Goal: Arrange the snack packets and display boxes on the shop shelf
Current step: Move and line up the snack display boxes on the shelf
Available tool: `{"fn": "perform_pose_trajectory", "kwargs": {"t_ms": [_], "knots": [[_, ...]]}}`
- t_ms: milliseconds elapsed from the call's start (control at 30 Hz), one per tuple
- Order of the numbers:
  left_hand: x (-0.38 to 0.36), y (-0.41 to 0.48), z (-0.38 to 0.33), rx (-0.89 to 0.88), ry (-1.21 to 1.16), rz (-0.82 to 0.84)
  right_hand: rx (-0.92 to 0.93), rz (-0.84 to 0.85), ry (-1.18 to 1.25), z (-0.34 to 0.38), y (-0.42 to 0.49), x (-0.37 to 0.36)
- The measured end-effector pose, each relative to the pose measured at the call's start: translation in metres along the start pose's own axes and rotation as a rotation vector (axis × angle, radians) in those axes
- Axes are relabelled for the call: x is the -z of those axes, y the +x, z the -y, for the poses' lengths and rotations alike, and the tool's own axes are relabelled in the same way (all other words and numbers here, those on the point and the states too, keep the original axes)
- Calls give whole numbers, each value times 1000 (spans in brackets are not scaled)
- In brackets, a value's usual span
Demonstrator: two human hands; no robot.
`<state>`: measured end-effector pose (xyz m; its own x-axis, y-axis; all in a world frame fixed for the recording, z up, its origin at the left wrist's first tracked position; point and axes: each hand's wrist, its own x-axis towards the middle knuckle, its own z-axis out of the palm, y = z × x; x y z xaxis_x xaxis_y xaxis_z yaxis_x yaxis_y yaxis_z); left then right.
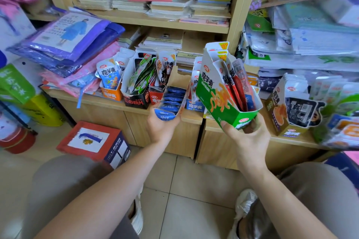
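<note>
Your left hand (pixel 162 128) cups the near end of a narrow, raw-edged cardboard display box (pixel 179 80), fingers curled under it. Glossy blue packets (pixel 171 97) lie stacked flat along its length. Its far end reaches in among the boxes standing on the pale wooden shelf ledge (pixel 101 102); you cannot tell whether it rests there.

Your right hand (pixel 247 135) grips the lower corner of a green display box (pixel 215 95), thumb on its printed front. This box is tilted, clear of the ledge, its slanted cut-out side open. Shiny red packets (pixel 236 87) stand upright inside.

On the ledge to the left stand an orange box (pixel 111 94) and a black box (pixel 136 102) crammed with crinkled foil packets. An olive box (pixel 279 111) stands to the right. A red carton (pixel 93 141) sits on the tiled floor.
</note>
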<state>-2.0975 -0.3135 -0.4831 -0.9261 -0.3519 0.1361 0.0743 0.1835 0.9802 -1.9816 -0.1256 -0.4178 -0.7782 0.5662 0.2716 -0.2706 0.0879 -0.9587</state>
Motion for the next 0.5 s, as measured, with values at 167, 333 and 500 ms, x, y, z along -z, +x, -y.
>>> {"fn": "perform_pose_trajectory", "kwargs": {"t_ms": [167,333,500], "knots": [[42,-15,-37,-80,-91,-57,-1,-17,10,8,6,-21],[91,-18,-58,-159,-149,-152,-1,1,-26,10,7,-49],[127,-8,-56,-151,-152,-212,-23,30,-124,-4,-8,-77]]}}
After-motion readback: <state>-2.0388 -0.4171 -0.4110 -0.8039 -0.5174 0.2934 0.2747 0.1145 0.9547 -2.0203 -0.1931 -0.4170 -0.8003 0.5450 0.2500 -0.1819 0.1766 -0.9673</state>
